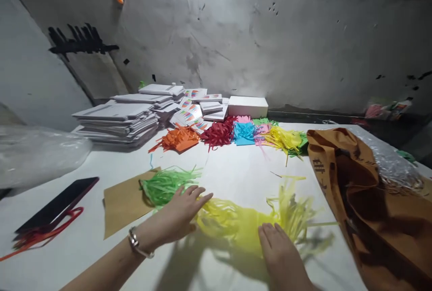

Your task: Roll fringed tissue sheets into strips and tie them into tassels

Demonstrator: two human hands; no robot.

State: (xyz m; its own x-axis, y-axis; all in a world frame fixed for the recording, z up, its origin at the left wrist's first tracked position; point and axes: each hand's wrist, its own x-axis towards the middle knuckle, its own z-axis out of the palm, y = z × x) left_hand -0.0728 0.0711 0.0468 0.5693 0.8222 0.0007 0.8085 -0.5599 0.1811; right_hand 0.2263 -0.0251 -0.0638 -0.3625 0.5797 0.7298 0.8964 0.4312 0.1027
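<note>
1. Yellow fringed paper [249, 227] sits at the near side of the white table [232, 169], stretched sideways between the two hands in my head feed. Its solid middle has strands at both ends; a shadow falls below it, and I can't tell how much of it touches the tabletop.
2. Left hand [184, 210]: I see it well open, fingers extended and thumb apart, at the paper's left end. I make out no grip. A silvery bracelet [135, 241] rings the wrist.
3. Right hand [280, 252]: its fingers are straight and close together over the right part of the solid middle. The thumb is hidden from me, so I can't tell whether it pinches anything.
4. Just beyond the left hand I have a green fringed bundle [168, 186], partly over a brown paper piece [124, 201]. Farther left lies a dark flat object [59, 203] with a red strap [67, 221].
5. Farther back I see orange [180, 138], dark red [219, 132] and blue [245, 132] bundles in a row, with stacked white papers [116, 113] behind to the left and a white box [248, 106] near the wall.
6. On my right, a crumpled brown bag [340, 165] with dark lettering drapes over the table edge.
</note>
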